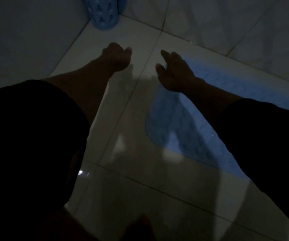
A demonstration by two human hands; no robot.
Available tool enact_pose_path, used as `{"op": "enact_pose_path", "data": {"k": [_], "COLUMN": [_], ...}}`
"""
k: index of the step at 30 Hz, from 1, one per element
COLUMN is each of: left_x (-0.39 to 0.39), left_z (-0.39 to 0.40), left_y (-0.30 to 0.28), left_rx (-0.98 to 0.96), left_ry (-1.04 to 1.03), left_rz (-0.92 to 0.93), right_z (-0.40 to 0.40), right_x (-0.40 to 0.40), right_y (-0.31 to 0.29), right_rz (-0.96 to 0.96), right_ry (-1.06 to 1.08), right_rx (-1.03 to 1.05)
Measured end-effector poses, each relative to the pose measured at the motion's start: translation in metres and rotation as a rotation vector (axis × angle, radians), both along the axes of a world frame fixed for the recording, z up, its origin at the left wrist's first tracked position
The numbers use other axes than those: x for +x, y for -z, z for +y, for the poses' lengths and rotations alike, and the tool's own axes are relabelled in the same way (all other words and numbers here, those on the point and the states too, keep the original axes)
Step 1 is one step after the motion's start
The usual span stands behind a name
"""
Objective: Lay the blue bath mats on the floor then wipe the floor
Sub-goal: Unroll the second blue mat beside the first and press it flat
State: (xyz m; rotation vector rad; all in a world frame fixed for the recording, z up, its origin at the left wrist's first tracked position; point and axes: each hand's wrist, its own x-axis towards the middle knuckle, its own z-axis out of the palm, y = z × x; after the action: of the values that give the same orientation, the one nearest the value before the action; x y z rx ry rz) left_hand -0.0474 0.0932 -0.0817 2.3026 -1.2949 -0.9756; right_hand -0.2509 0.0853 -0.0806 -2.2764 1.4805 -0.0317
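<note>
Currently: one mat flat on the tiles, one rolled at the wall

Reference landmark: the flat blue bath mat (183,126) lying on the white tiled floor (122,188). Lighting is dim; fine detail is limited.

Right hand (176,73): positioned over the far rounded end of the flat mat, fingers extended and spread, holding nothing. Contact with the mat surface cannot be confirmed.

Left hand (116,56): positioned to the left of the flat mat, above bare tile, apart from the mat. Fingers are loosely curled; nothing is visible in the grasp.

Second blue mat (103,13): rolled, perforated, standing beyond the flat mat against the wall (27,32) in the corner.

Both forearms extend from dark sleeves (27,136).
</note>
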Motion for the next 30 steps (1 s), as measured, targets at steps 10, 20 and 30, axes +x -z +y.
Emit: {"op": "enact_pose_path", "data": {"k": [10,20,30], "left_x": [0.054,0.082,0.126], "left_z": [0.003,-0.015,-0.089], "left_y": [-0.054,-0.106,-0.085], "left_rx": [0.013,-0.201,-0.37], "left_ry": [0.109,-0.083,-0.209], "left_rz": [-0.028,-0.047,0.005], "right_z": [-0.049,-0.104,-0.179], "right_x": [0.048,0.098,0.18], "right_y": [-0.084,-0.126,-0.104], "right_rz": [0.057,-0.04,-0.237], "right_ry": [-0.033,0.053,0.029], "right_rx": [-0.08,-0.001,0.043]}}
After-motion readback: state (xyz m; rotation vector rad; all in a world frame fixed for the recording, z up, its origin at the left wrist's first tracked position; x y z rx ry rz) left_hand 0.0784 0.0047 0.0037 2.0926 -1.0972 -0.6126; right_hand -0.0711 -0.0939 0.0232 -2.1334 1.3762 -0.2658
